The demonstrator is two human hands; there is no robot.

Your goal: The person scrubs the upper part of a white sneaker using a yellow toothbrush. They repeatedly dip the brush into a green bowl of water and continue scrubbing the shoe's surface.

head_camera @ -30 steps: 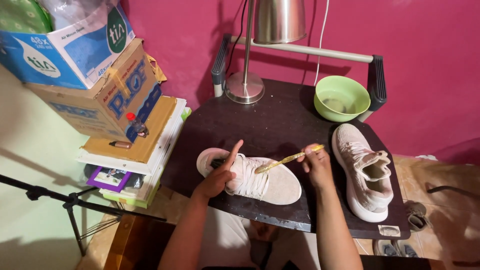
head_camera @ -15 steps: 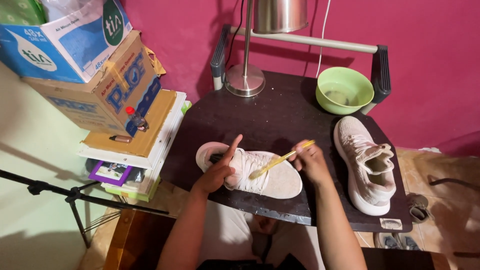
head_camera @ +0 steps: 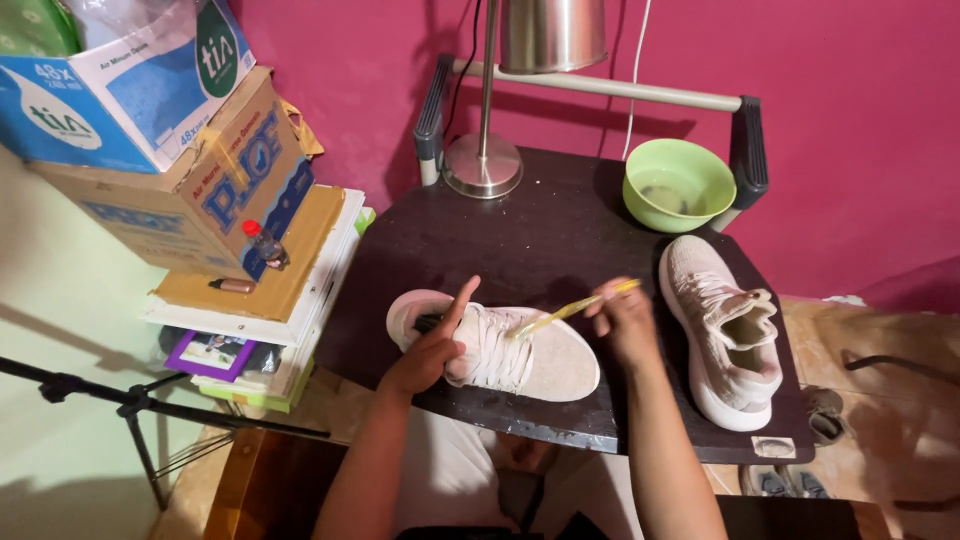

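Toothbrush [head_camera: 575,308] has slid toeward; right hand's [head_camera: 625,320] grip holds its handle end.

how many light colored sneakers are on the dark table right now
2. One sneaker lies on its side at the front edge, steadied by the left hand while the right hand holds a yellow toothbrush to it. The other sneaker stands upright on the right.

A pale pink sneaker [head_camera: 500,350] lies on its side between both hands, toe toward the right hand. A yellow toothbrush [head_camera: 570,311] slants across its laces, bristles down.
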